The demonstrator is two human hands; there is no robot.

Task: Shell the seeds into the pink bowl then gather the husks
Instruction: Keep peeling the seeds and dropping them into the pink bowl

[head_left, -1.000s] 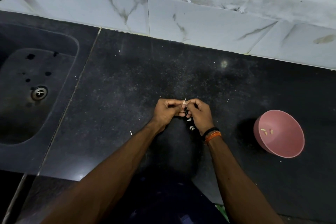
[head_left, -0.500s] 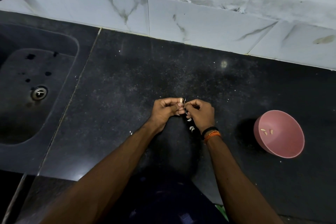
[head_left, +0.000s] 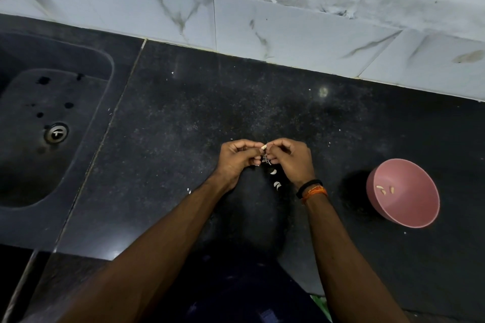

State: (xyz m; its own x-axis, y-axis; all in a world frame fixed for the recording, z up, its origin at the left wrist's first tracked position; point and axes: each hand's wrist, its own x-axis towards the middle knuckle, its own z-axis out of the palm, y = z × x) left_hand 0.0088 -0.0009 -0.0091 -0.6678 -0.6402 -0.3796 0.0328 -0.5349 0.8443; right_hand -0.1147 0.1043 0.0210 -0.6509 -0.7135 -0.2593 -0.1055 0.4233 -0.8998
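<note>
Both hands (head_left: 265,158) pinch seed (head_left: 263,147) between fingertips.

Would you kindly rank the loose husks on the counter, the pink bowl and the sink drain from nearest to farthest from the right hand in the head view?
1. The husks, on the counter just beside the right hand, toward the person.
2. The pink bowl, farther off on that hand's outer side.
3. The sink drain, far across, beyond the left hand.
</note>
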